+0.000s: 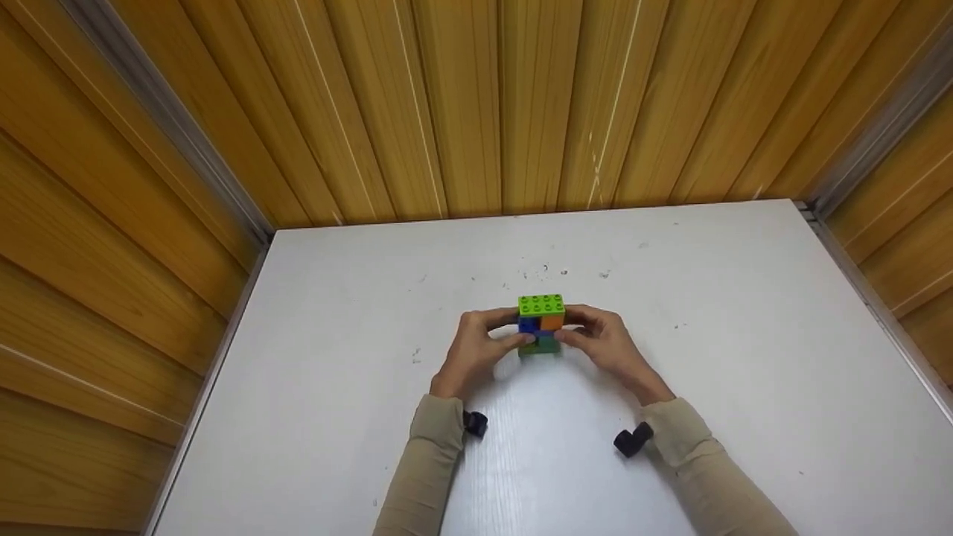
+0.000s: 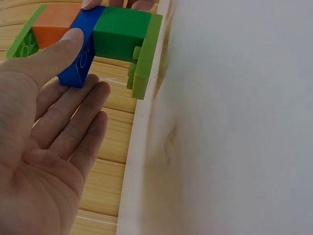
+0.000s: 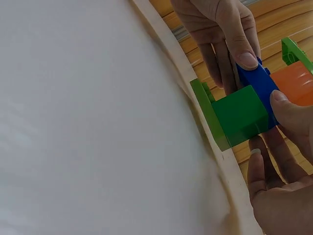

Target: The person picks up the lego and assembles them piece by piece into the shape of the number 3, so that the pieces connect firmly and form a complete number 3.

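A stack of toy building bricks is held upright between both hands over the white table. A lime green studded plate (image 1: pixel 541 304) tops it, with an orange brick (image 2: pixel 54 24) beneath. In the middle sits a blue brick (image 3: pixel 261 88), then a dark green brick (image 2: pixel 121 32) and another lime green plate (image 2: pixel 146 58) at the bottom. My left hand (image 1: pixel 474 347) pinches the blue brick from the left, thumb on the near face. From the right my right hand (image 1: pixel 604 345) grips the same brick, thumb on the near face. In the head view, fingers hide parts of the stack's sides.
The white table (image 1: pixel 335 387) has small dark marks on its surface. Wood-patterned panels (image 1: pixel 461 112) rise behind it and on both sides, with metal strips at the corners. Each sleeved wrist carries a small black device (image 1: pixel 633 439).
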### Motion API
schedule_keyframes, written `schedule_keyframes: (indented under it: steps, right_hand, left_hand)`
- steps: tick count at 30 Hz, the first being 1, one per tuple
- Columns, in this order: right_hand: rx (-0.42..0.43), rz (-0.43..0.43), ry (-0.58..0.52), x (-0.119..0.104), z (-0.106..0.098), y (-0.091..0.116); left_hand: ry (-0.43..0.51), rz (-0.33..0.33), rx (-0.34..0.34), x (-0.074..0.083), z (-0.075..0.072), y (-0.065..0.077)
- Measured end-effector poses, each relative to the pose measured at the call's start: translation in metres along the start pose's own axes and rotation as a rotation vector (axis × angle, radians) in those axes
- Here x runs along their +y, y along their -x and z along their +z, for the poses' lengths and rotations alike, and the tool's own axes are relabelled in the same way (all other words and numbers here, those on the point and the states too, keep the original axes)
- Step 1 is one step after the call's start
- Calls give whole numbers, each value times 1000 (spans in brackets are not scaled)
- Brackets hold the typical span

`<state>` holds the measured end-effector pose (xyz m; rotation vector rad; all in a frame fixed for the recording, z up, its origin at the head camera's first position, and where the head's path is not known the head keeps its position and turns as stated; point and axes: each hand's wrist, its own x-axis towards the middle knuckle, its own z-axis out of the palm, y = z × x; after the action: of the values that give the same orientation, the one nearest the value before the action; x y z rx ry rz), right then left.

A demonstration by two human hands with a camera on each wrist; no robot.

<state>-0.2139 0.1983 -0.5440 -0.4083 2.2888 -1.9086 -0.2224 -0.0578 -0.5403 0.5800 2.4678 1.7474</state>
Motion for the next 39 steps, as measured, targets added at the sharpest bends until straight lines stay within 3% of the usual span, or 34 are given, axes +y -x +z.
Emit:
schedule_keyframes:
  steps: [5,18,24,31,39]
  right_hand:
    - [15,9,-21,-10,-2,-4]
    - [33,75,20,-19,-5,-7]
    - [41,82,15,-20,0,-2]
    - [54,27,76,-20,2,1]
    - [69,31,88,-20,5,-3]
  left_hand:
    - [26,-2,49,5,-1,0]
    - [11,110,73,7,-5,1]
    - [-11,108,111,7,-3,4]
    - [-56,85,136,9,-3,5]
    - [-134,75,82,7,-6,-3]
